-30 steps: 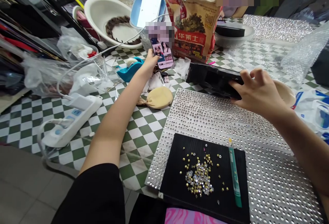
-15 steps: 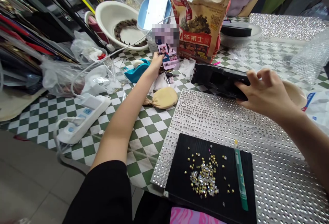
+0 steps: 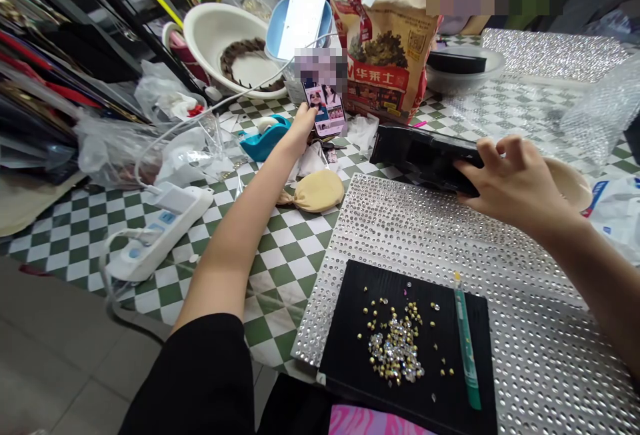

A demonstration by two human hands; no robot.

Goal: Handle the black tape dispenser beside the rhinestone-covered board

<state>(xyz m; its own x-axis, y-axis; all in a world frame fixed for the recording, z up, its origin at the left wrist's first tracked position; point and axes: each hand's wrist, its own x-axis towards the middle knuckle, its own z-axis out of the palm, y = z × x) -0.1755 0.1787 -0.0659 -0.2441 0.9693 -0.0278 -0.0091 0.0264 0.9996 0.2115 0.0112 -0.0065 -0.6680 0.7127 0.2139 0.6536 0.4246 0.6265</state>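
At the lower left edge of a smartphone (image 3: 327,112) is my left hand (image 3: 303,127), its thumb over the lit screen with pictures and its other fingers mostly hidden. My right hand (image 3: 515,178) grips the right end of a long, glossy black object (image 3: 420,158), whose kind I cannot make out, above the far edge of a rhinestone-studded silver mat (image 3: 380,208). On that mat, closer to me, lies a black board (image 3: 345,328) with a pile of loose rhinestones (image 3: 397,348) and a green pen-like tool (image 3: 467,348).
Left of the mat are a beige pouch (image 3: 319,190), a blue tape dispenser (image 3: 267,138) and a white power strip (image 3: 160,232) with cables. Farther back stand a white basin (image 3: 210,28), a paper bag (image 3: 385,55) and a clear bowl (image 3: 467,78). A person sits across the table.
The view has shifted very slightly. Both hands stay where they were, on the smartphone and the black object.
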